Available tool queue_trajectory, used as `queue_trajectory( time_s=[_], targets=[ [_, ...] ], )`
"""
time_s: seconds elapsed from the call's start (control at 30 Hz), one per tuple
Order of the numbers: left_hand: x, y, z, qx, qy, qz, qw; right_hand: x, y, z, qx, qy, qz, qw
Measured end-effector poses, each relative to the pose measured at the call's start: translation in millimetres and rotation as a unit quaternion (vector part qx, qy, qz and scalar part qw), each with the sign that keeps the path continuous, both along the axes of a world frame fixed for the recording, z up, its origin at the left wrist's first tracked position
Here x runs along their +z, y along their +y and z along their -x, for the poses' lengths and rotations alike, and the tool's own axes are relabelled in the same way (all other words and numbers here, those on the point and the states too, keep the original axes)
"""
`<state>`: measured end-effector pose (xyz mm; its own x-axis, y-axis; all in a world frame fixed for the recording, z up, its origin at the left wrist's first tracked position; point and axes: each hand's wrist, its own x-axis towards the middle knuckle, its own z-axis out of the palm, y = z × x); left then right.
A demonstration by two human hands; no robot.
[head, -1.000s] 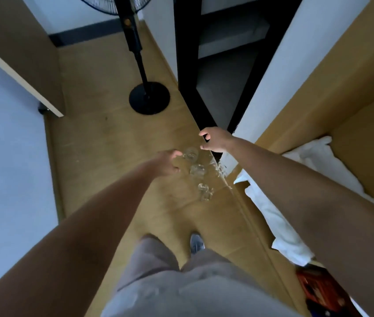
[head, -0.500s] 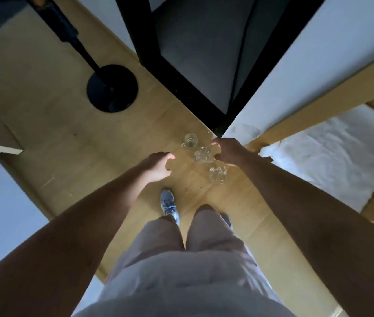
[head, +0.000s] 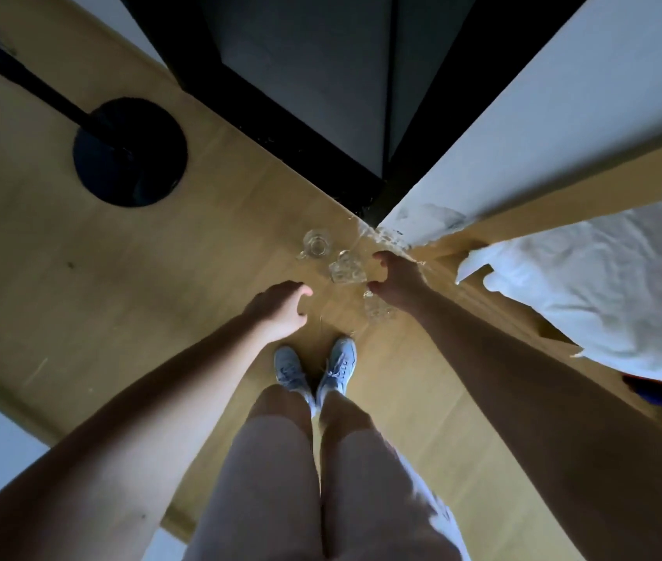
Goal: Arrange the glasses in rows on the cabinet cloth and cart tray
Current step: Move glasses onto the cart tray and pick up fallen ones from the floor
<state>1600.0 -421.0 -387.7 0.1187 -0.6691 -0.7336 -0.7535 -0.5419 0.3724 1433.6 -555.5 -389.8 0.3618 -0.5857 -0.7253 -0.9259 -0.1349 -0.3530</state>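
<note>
While glasses [head: 345,269] stand mouth-up | left fingers [head: 301,292] loose, empty | right fingers [head: 382,259] spread beside one

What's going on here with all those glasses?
A person stands reaching both arms toward a cluster of clear glasses by the corner of the cabinet. The right hand curls around one of them, grip unclear; the left hand hangs open just short. No glass is visible on the white cloth.

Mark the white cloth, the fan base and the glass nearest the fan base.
white cloth [head: 588,285], head view, middle of its top.
fan base [head: 131,164], head view, centre of the disc.
glass [head: 315,245], head view, its open mouth.
</note>
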Motion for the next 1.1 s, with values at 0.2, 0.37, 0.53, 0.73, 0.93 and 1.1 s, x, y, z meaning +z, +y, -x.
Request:
queue_trajectory(
  time_s=[0.2,0.37,0.53,0.73,0.93,1.1],
  targets=[
    [-139,-29,-9,0.015,-0.017,0.018,1.000,-148,-16,0,-0.027,0.020,-0.028,0.999],
    [-272,-70,-17,0.028,-0.055,0.077,0.995,-295,-29,-5,-0.057,0.038,-0.033,0.997],
    [-385,-101,-13,0.000,-0.114,0.098,0.989,-410,-30,-16,-0.164,0.041,-0.046,0.984],
    [-475,-111,-14,-0.024,-0.150,0.050,0.987,-490,-33,-13,-0.283,0.022,-0.014,0.959],
    [-486,-116,-16,-0.136,-0.249,0.081,0.955,-491,-35,-11,-0.270,-0.029,-0.057,0.961],
    [-428,-102,-28,-0.120,-0.184,0.054,0.974,-439,-23,-8,-0.232,-0.011,0.012,0.972]
  ],
)
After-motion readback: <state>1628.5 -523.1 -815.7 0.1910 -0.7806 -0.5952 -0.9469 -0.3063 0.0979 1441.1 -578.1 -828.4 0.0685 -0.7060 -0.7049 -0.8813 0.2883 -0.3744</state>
